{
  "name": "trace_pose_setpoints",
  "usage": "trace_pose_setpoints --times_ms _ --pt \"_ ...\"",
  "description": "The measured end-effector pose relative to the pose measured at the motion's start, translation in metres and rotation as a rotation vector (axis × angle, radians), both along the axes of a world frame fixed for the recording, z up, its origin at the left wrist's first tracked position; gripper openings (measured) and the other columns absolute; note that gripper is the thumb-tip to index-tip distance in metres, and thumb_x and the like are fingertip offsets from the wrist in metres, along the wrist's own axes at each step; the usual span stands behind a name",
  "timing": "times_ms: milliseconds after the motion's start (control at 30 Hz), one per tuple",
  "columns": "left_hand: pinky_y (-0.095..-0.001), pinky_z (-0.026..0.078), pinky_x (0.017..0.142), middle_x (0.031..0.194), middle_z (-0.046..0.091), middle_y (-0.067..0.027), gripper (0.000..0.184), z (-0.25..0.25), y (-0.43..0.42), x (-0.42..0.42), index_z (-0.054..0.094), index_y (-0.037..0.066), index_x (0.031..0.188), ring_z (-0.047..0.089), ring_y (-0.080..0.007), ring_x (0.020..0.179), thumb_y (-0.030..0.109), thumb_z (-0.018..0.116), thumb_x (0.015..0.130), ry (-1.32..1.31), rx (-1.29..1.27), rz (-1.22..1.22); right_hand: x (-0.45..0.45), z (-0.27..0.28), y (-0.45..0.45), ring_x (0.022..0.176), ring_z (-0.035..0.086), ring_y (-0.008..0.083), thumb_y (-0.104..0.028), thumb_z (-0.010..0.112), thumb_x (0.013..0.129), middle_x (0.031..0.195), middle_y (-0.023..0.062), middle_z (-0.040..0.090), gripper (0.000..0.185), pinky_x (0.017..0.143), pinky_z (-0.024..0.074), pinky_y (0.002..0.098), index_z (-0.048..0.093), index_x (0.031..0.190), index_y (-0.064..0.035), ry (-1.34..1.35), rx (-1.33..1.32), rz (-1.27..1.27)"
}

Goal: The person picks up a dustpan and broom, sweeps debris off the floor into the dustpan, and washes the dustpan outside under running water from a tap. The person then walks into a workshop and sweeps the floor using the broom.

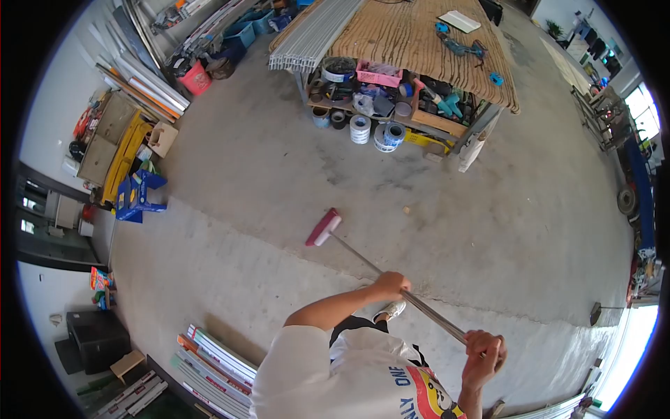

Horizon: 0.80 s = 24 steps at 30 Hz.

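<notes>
A broom [356, 253] with a slim metal handle slants across the middle of the head view. Its broom head [325, 228], dark red and pale pink, rests on the concrete floor to the front left. My left hand [391, 285] is wrapped round the handle partway up, with the arm reaching across in front of my body. Closer to me and to the right, my right hand [486, 355] is closed round the handle's upper end. Bristle tips are too small to make out.
A workbench [419, 42] with a striped top stands ahead, its shelf holding tape rolls and tools. A blue step stool [138, 194] and a red bucket [195, 79] are at left. Long profiles [216, 370] lie at lower left. A small scrap [406, 209] sits on the floor.
</notes>
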<state>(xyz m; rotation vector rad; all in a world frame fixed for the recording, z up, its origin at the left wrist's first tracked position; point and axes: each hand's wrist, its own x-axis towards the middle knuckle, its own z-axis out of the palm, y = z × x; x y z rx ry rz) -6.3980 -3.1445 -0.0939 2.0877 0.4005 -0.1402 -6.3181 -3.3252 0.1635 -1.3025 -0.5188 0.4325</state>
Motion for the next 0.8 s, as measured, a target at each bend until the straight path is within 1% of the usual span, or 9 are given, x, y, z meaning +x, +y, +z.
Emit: trace_pose_setpoints --times_ms 67,100,267,367,400,500,533,600,800 --pt "-0.0428 0.045 0.063 0.071 0.062 -0.0110 0.010 0.003 -0.031 0.038 0.062 0.012 0.071 0.059 -0.0308 0.072 0.014 0.058 0.062 -0.105 -0.032 -0.050 0.004 0.017 -0.017 0.043 0.036 0.0149 -0.014 0.035 0.091 0.048 0.0051 0.038 0.033 0.055 0.0417 0.0355 0.035 0.059 -0.0061 -0.087 -0.028 -0.088" --pt "-0.0430 0.045 0.063 0.071 0.062 -0.0110 0.010 0.003 -0.049 0.059 0.062 0.012 0.071 0.059 -0.0312 0.072 0.013 0.058 0.062 -0.150 -0.049 -0.090 0.008 0.026 -0.027 0.042 0.029 0.0114 -0.025 0.034 0.095 0.045 0.0009 0.031 0.038 0.055 0.0387 0.0310 0.032 0.060 -0.0096 -0.159 -0.097 -0.103" --pt "-0.0432 0.044 0.063 0.071 0.061 -0.0112 0.011 0.019 -0.106 0.142 0.061 0.011 0.070 0.058 -0.0318 0.073 0.007 0.057 0.061 -0.328 -0.177 -0.233 0.011 0.063 -0.036 0.041 0.028 0.0089 -0.028 0.035 0.095 0.044 -0.0008 0.028 0.039 0.054 0.0362 0.0281 0.032 0.060 -0.0104 -0.367 -0.212 -0.241" --pt "-0.0428 0.044 0.063 0.070 0.061 -0.0118 0.013 0.047 -0.112 0.154 0.061 0.010 0.073 0.058 -0.0313 0.073 0.006 0.057 0.062 -0.410 -0.199 -0.219 0.010 0.076 -0.033 0.039 0.028 0.0069 -0.028 0.036 0.095 0.043 -0.0026 0.029 0.039 0.052 0.0358 0.0268 0.033 0.060 -0.0115 -0.640 -0.165 -0.081" --pt "-0.0427 0.044 0.064 0.070 0.061 -0.0121 0.014 0.065 -0.113 0.153 0.061 0.010 0.075 0.058 -0.0310 0.073 0.006 0.057 0.062 -0.432 -0.197 -0.209 0.013 0.107 -0.039 0.046 0.042 0.0211 -0.023 0.044 0.087 0.049 0.0060 0.041 0.032 0.047 0.0362 0.0411 0.048 0.061 -0.0055 -0.519 -0.133 0.023" --pt "-0.0412 0.043 0.062 0.063 0.058 -0.0103 0.021 0.111 -0.120 0.135 0.060 0.008 0.085 0.057 -0.0316 0.065 0.004 0.057 0.064 -0.635 -0.181 -0.090 0.036 0.140 -0.074 0.040 0.036 0.0158 -0.034 0.043 0.086 0.045 0.0050 0.041 0.039 0.044 0.0295 0.0383 0.039 0.055 -0.0106 -0.524 0.027 -0.045" --pt "-0.0409 0.044 0.062 0.062 0.057 -0.0108 0.025 0.120 -0.119 0.126 0.059 0.007 0.090 0.057 -0.0311 0.064 0.003 0.056 0.065 -0.625 -0.169 -0.074 0.044 0.149 -0.064 0.035 0.027 0.0058 -0.030 0.037 0.094 0.042 -0.0042 0.030 0.038 0.046 0.0342 0.0250 0.034 0.060 -0.0131 -0.560 0.103 -0.010" --pt "-0.0410 0.044 0.062 0.064 0.058 -0.0114 0.027 0.121 -0.101 0.101 0.060 0.007 0.091 0.058 -0.0310 0.065 0.003 0.056 0.065 -0.521 -0.229 -0.084 0.066 0.146 -0.069 0.032 0.026 0.0056 -0.029 0.037 0.094 0.041 -0.0050 0.030 0.037 0.040 0.0308 0.0234 0.036 0.061 -0.0137 -0.479 0.119 0.119" --pt "-0.0397 0.045 0.062 0.068 0.061 -0.0124 0.039 0.037 -0.079 0.048 0.059 0.008 0.098 0.060 -0.0295 0.070 0.003 0.055 0.059 -0.179 -0.081 -0.061 0.076 0.067 -0.043 0.030 0.029 0.0111 -0.030 0.037 0.094 0.038 -0.0002 0.034 0.039 0.036 0.0351 0.0292 0.037 0.060 -0.0104 -0.160 0.084 0.167"
